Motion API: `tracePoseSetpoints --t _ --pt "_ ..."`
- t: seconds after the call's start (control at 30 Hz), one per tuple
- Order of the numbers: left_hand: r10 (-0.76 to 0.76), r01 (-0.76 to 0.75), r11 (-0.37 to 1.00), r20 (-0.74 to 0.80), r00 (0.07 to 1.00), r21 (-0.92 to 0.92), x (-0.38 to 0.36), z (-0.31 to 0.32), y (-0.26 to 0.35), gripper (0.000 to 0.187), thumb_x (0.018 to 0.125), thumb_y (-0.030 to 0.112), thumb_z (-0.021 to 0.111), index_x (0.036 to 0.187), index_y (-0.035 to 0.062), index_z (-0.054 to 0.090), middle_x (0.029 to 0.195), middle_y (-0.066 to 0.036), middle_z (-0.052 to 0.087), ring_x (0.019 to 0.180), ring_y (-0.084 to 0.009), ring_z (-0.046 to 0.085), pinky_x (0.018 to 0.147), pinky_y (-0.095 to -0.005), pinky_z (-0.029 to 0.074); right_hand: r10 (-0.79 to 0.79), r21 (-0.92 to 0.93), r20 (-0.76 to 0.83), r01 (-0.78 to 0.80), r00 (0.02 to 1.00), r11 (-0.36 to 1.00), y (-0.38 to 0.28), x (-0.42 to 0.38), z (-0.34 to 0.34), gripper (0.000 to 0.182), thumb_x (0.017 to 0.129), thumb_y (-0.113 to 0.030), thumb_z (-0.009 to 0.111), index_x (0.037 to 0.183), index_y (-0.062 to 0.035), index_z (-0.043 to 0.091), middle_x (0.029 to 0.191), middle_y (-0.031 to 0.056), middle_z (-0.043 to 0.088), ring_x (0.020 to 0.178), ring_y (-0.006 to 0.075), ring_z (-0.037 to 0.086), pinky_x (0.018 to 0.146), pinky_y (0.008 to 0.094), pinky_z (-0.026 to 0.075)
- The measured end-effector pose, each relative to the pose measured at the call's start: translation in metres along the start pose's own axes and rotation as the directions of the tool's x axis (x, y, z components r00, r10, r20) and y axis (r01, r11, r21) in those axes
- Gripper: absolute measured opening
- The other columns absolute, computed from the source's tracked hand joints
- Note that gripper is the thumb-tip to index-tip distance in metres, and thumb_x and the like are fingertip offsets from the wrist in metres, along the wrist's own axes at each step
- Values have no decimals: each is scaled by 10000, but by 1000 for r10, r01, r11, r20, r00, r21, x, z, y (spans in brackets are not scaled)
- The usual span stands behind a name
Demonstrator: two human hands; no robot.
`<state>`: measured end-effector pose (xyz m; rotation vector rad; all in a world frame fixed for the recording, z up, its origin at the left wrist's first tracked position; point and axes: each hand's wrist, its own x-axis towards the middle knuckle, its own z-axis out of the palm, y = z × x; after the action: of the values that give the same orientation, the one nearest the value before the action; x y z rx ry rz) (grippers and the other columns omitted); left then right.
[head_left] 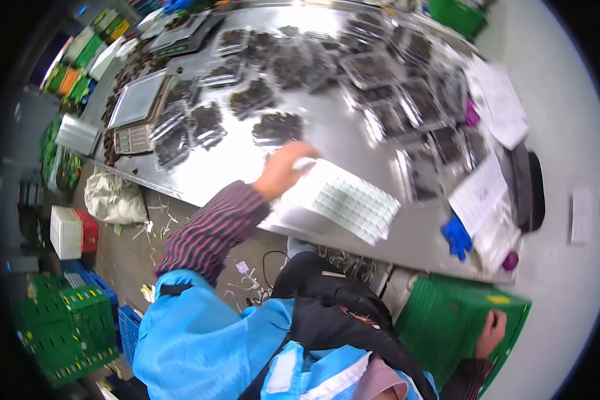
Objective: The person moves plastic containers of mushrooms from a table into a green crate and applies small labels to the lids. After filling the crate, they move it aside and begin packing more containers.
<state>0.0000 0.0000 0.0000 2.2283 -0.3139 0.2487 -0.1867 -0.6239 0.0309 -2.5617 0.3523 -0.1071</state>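
My left hand [285, 171], in a striped sleeve, pinches the edge of a white sheet of labels [353, 203] over the table's front edge. Rows of small pale green printed labels cover part of it. Just beyond the hand is a clear plastic punnet [278, 128] with dark brown contents. Low on the right, my right hand [492, 333] is closed beside the green crate [467, 310]. Its fingers are curled, and whatever they hold, if anything, is hidden.
Several filled clear punnets [370, 70] cover the metal table [327, 123]. A weighing scale [133, 139] stands left, near loose dark brown pieces. Papers [480, 193] and a blue glove [456, 237] lie right. Green crates [67, 327] stand on the littered floor.
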Motion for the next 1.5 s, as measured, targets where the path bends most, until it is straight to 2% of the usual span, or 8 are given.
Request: tracePoseSetpoints --t 0.23,0.43,0.5,0.77,1.0,1.17,1.33,1.5 --pt "-852 806 517 88 516 287 -108 -97 -197 700 678 525 775 994 -67 577 904 -155 641 875 -244 640 760 -333 509 -465 251 398 394 791 884 -302 175 283 368 819 -175 645 1114 31 567 1073 169 582 968 281 585 855 344 456" --pt "-755 743 653 -51 653 -145 -80 -43 -167 644 591 480 851 843 27 469 802 -94 517 720 -214 496 675 -339 441 -528 297 531 438 662 848 -485 217 455 705 726 -217 770 1293 27 432 1124 180 575 1038 300 565 878 377 464" --pt "-782 766 609 10 624 -206 -80 -38 -170 659 582 415 872 911 30 449 852 -94 512 761 -190 484 696 -315 432 -433 481 755 32 492 876 -505 225 466 743 694 -160 804 1307 12 422 1029 140 603 881 227 613 724 334 504" --pt "-687 512 -133 451 570 -849 -127 -105 -181 675 690 -22 754 1262 -15 395 1187 -134 557 982 -184 603 874 -333 487 -215 235 969 -174 125 956 -550 230 467 324 725 -73 762 968 7 563 848 22 621 741 76 562 663 252 463" --pt "-787 269 204 6 616 -941 -87 -212 -222 584 768 59 700 1291 -27 454 1202 -98 588 1080 -167 577 955 -293 447 -492 493 870 -46 36 869 -625 271 455 307 687 41 713 792 -77 450 849 -8 539 965 122 578 795 258 461" --pt "-817 538 555 -293 497 -635 -25 -206 -295 625 765 287 747 1199 -87 497 1253 -197 544 1122 -237 537 973 -326 402 -490 414 820 284 295 865 -685 335 497 387 703 -72 725 986 -38 463 1069 82 574 968 140 544 857 286 447" --pt "-772 726 626 -358 525 -286 8 -196 -318 734 726 429 738 1174 -106 510 1424 -281 328 1327 -371 321 1088 -391 257 -528 391 847 744 -60 542 -727 343 543 988 643 -257 801 1409 71 269 1375 296 409 1293 358 405 1084 379 319" --pt "-715 721 677 -366 596 -147 29 -195 -303 710 716 437 748 1124 -100 526 1167 -227 486 1136 -345 472 990 -403 354 -319 219 948 723 2 656 -723 312 552 1088 554 -512 816 1333 115 386 1308 302 480 1232 339 474 1045 337 352"
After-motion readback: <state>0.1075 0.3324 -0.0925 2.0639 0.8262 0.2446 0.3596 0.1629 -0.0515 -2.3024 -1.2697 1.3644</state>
